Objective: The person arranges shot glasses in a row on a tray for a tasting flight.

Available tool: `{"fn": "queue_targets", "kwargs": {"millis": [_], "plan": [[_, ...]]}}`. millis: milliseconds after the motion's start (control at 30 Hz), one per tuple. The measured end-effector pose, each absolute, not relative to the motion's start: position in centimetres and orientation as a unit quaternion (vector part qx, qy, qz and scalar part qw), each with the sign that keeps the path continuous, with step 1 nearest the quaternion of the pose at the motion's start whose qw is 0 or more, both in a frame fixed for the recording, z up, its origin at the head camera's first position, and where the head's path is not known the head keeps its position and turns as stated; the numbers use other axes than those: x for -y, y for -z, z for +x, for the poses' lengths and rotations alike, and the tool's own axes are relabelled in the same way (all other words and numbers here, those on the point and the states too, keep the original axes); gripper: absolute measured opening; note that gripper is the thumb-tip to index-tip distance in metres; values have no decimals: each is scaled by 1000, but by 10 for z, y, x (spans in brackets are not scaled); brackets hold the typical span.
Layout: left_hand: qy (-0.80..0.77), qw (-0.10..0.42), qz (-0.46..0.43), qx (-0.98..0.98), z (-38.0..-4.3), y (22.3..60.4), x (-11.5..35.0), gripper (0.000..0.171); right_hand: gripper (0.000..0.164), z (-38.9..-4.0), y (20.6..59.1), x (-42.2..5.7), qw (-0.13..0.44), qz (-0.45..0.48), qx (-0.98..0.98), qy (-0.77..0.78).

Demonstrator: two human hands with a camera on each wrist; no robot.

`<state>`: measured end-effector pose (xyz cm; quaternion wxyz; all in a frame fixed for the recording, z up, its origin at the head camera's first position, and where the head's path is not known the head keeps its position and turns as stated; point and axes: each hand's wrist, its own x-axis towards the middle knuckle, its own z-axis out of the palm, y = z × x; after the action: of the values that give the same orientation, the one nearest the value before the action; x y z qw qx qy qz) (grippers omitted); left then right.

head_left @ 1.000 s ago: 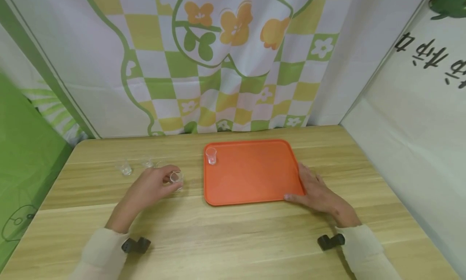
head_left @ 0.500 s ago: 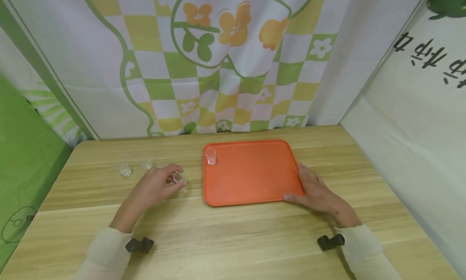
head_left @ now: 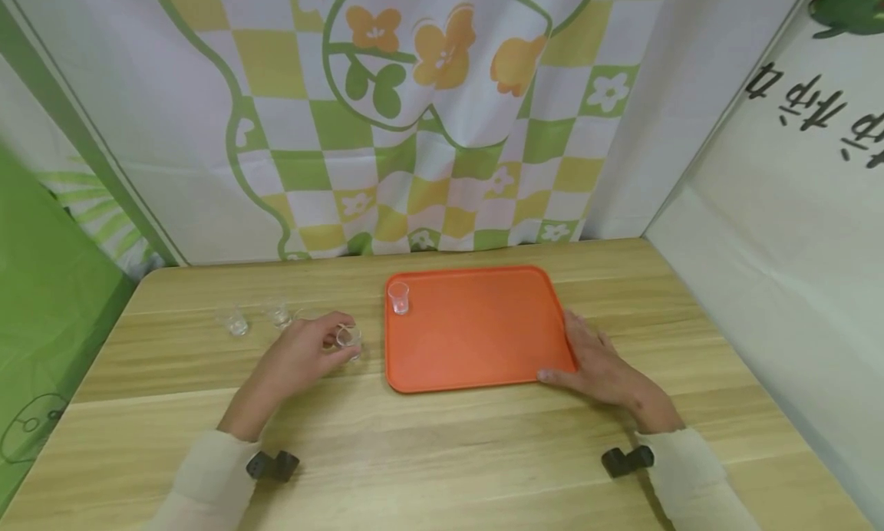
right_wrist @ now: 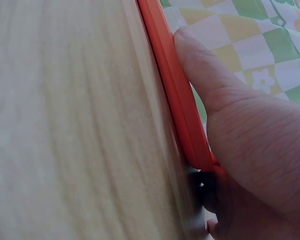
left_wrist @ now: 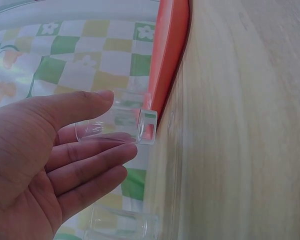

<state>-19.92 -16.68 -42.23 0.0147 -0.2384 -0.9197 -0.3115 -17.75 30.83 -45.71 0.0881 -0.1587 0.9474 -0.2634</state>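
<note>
My left hand (head_left: 297, 358) pinches a small clear shot glass (head_left: 350, 343) between thumb and fingers, left of the orange tray (head_left: 476, 339). In the left wrist view the thumb lies along the top of the glass (left_wrist: 110, 125), fingers beneath, with the tray edge (left_wrist: 167, 55) just beyond. Another shot glass (head_left: 399, 299) stands in the tray's far left corner. My right hand (head_left: 601, 362) rests spread against the tray's near right corner. In the right wrist view its thumb (right_wrist: 200, 62) touches the tray's rim (right_wrist: 172, 85).
Two more clear glasses, one farther left (head_left: 237, 322) and one nearer the hand (head_left: 278, 314), stand on the wooden table (head_left: 442, 454). A third rim shows partly behind my left hand. A patterned curtain (head_left: 442, 186) hangs at the table's back edge.
My left hand has moved slightly right with the shot glass, closer to the tray. The right hand and the tray have stayed in place.
</note>
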Motion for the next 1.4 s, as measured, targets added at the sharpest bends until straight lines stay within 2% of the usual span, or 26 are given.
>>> {"fn": "queue_targets", "kwargs": {"millis": [1400], "plan": [[310, 18, -244, 919, -208, 430, 150, 42, 116, -179, 461, -310, 85, -164, -947, 261]]}}
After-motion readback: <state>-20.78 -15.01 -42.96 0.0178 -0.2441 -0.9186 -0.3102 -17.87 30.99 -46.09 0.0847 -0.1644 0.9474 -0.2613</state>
